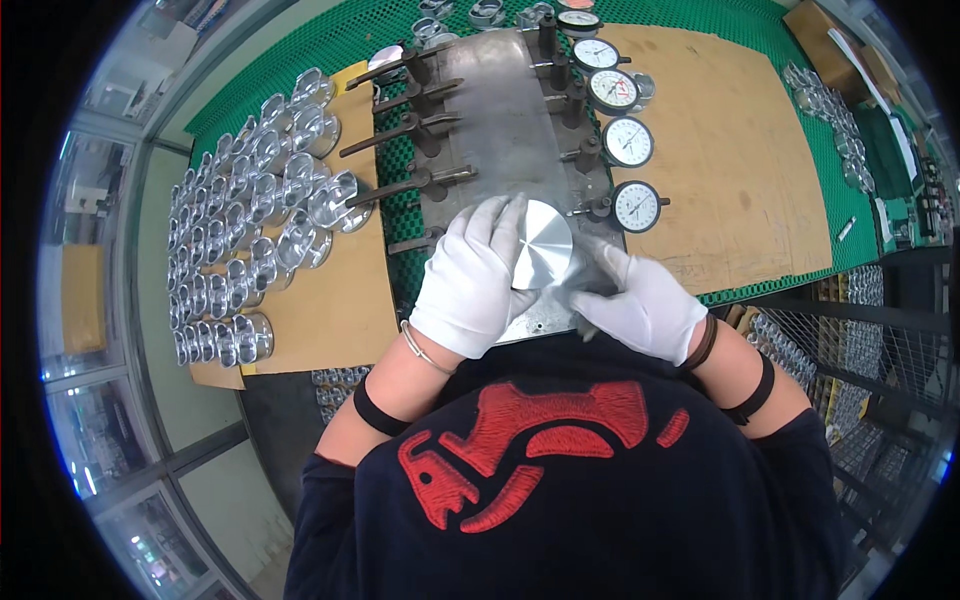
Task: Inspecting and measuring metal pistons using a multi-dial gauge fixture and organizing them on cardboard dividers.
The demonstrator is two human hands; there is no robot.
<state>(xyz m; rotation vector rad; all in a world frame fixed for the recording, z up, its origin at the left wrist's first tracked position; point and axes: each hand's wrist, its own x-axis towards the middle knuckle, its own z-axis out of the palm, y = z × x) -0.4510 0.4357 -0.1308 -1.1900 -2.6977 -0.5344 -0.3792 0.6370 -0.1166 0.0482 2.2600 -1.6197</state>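
Note:
A shiny metal piston [545, 245] shows its flat round crown in front of me, at the near end of the steel gauge plate [505, 110]. My left hand [468, 278], in a white glove, is closed around the piston's left side, fingers over the top and thumb at the lower edge. Just to the right of the piston is my right hand [645, 305], also gloved. Its fingers are smeared by motion, so I cannot make out whether they touch the piston. The piston's underside is hidden.
Dial gauges [636, 206] line the plate's right side. Dark clamp posts with rods [425, 185] stand along its left. Rows of pistons [240, 240] fill the cardboard [330, 320] at left. Bare cardboard [720, 150] lies at right on a green mat [815, 190].

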